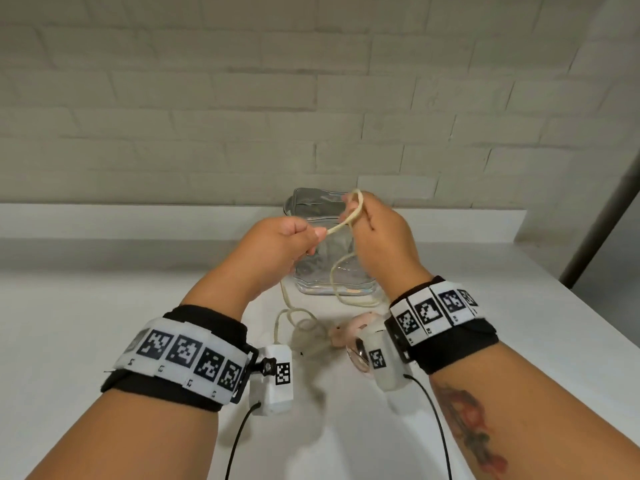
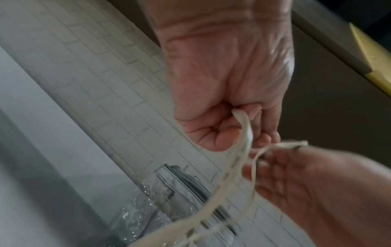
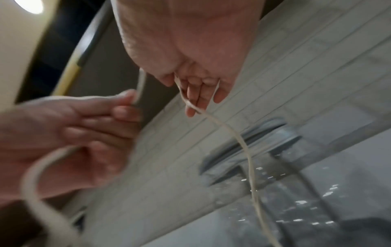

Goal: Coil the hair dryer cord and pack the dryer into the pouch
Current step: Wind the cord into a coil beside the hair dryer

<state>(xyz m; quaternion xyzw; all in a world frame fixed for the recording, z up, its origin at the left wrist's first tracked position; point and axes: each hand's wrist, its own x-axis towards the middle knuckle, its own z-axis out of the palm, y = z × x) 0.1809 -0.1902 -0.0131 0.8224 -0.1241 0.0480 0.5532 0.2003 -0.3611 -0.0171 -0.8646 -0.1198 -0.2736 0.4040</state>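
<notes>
Both hands are raised above the white table, with a cream cord (image 1: 341, 226) stretched between them. My left hand (image 1: 294, 237) grips the cord in a closed fist (image 2: 222, 123). My right hand (image 1: 372, 223) pinches a small loop of cord (image 1: 357, 199) at its fingertips (image 3: 201, 95). The rest of the cord (image 1: 334, 282) hangs down and lies in loose loops (image 1: 294, 318) on the table. The pink hair dryer (image 1: 351, 329) lies on the table under my right wrist, partly hidden by the wrist camera. A clear plastic pouch (image 1: 311, 206) stands upright behind the hands.
The white table (image 1: 138, 306) meets a low ledge (image 1: 138, 220) and a pale brick wall (image 1: 242, 98) at the back. The table's right edge (image 1: 588, 317) runs diagonally. Black camera cables (image 1: 440, 427) hang from both wrists.
</notes>
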